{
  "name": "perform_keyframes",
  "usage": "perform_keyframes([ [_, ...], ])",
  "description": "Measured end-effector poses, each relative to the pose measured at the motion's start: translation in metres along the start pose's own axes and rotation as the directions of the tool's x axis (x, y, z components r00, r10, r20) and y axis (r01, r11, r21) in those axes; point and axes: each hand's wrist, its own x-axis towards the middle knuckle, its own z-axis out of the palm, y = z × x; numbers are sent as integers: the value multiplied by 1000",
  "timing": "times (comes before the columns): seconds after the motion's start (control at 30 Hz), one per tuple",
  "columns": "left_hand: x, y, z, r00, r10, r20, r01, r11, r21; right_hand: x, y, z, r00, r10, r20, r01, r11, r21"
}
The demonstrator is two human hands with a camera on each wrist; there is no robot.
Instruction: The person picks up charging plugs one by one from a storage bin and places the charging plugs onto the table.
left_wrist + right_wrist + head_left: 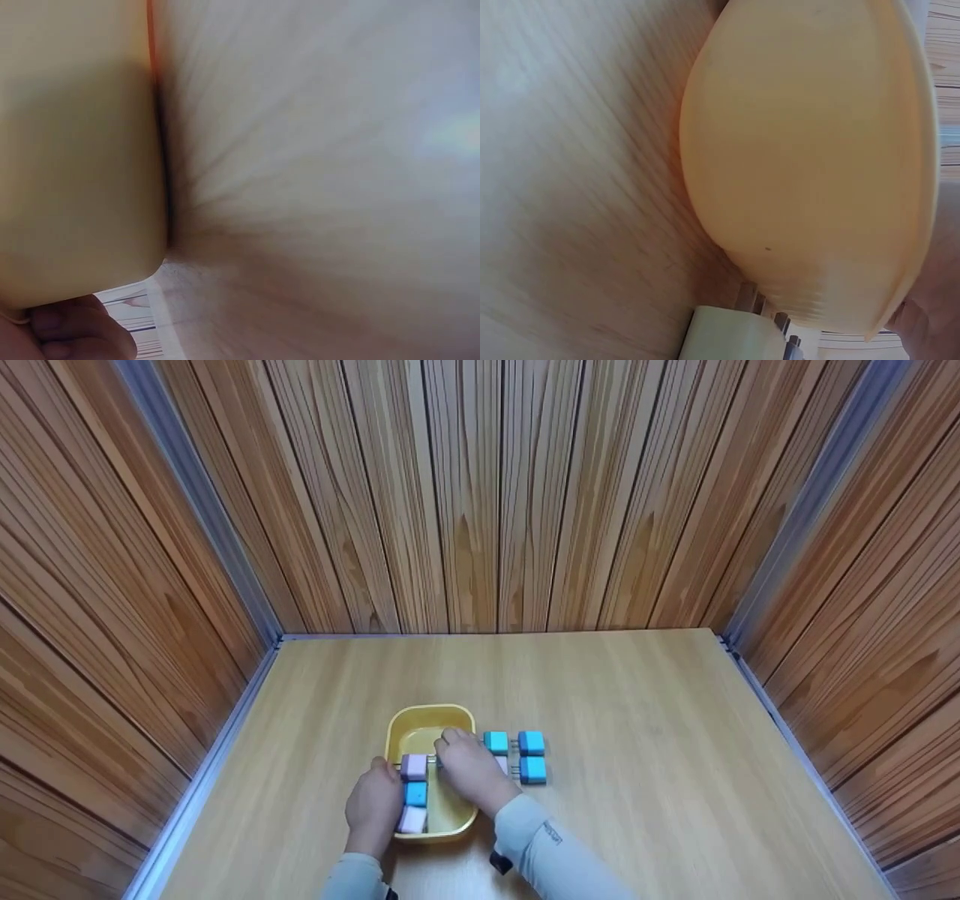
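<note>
My left hand (375, 799) grips the left rim of a yellow plastic basket (431, 709); in the left wrist view its curled fingers (82, 330) show at the rim. Along the basket's left side lie a lilac charger plug (414, 767), a blue one (415, 794) and a pale pink one (412, 820). My right hand (471, 769) reaches in over the right rim, fingers bent down. It pinches a charger plug, mostly hidden by the hand, with metal prongs (433, 760) showing at the fingertips near the lilac plug.
Right of the basket, on the wooden table (637, 780), stand a teal plug (496, 742), two blue plugs (532, 743) and a pinkish plug (502, 763) partly behind my right hand. Their prongs face left. Wood-patterned walls (472, 510) enclose the table at back and sides.
</note>
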Motion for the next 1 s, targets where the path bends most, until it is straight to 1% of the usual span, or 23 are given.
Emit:
perform_keyframes([
  [0.13, -2, 1, 0, 999, -24, 30, 25, 999, -44, -2, 0, -6, 999, 25, 46, -27, 998, 61],
  [0.27, -2, 1, -1, 998, -40, 41, 42, 997, -68, -2, 0, -15, 994, 57, 96, -67, 992, 107],
  [0.37, -1, 1, -2, 999, -44, 33, 46, 997, -60, -1, 0, -20, 993, 59, 101, -71, 990, 121],
  [0.63, -2, 3, 0, 997, -58, 42, 60, 996, -62, -7, 1, -30, 990, 81, 116, -100, 980, 170],
  [0.8, -2, 3, 0, 999, -40, 13, 40, 999, -28, -12, 1, -37, 986, 100, 130, -125, 972, 201],
  [0.87, -1, 3, 0, 999, -36, 10, 36, 999, -23, -14, 1, -39, 986, 103, 131, -129, 970, 207],
  [1.0, 0, 1, 2, 999, 16, -37, -15, 1000, 14, -17, 2, -43, 990, 90, 107, -110, 975, 192],
])
